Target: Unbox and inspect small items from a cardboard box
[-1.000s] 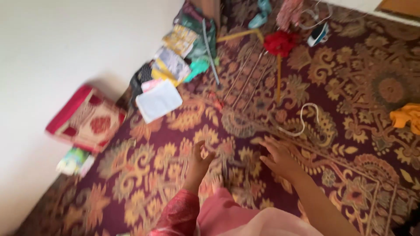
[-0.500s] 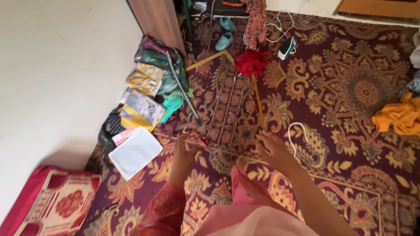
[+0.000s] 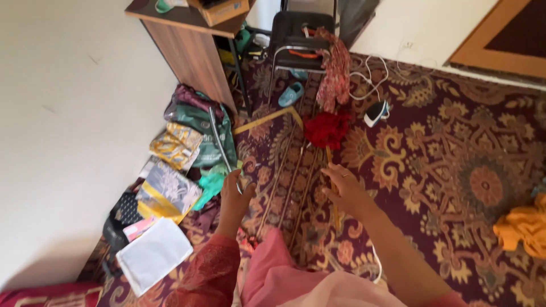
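Two hands: both bare, stretched out over a patterned maroon carpet [image 3: 443, 142] (only the head view is given).

Head view, left hand [image 3: 236, 196]: raised at about 6 o'clock of centre, fingers loosely curled and spread, gripping nothing; its sleeve is red and patterned.

Head view, right hand [image 3: 344, 187]: just right of the left, palm down, fingers extended and apart, holding nothing; a ring shows on one finger.

Nearest to the left hand: a grey metal rod [image 3: 222, 145] lying at 11 o'clock of it, its lower end just beside the fingertips; whether they touch cannot be told.

Nearest to the right hand: a yellow stick [image 3: 331, 170] running along the carpet under the hand, towards 12 o'clock; contact unclear.

Red cloth [image 3: 325, 128]: bunched at 12 o'clock of the right hand, at the stick's far end.

Pile by the wall: folded fabrics and packets [image 3: 170, 170] at 9 o'clock of the left hand, a white folded sheet [image 3: 152, 256] at 7 o'clock.

Far end: a black chair [image 3: 296, 40] at 12 o'clock with a patterned garment draped over it, a wooden table [image 3: 190, 45] to its left, a teal shoe [image 3: 290, 94] below.

Right edge: an orange cloth [image 3: 523, 227] at 4 o'clock (well apart from both hands).
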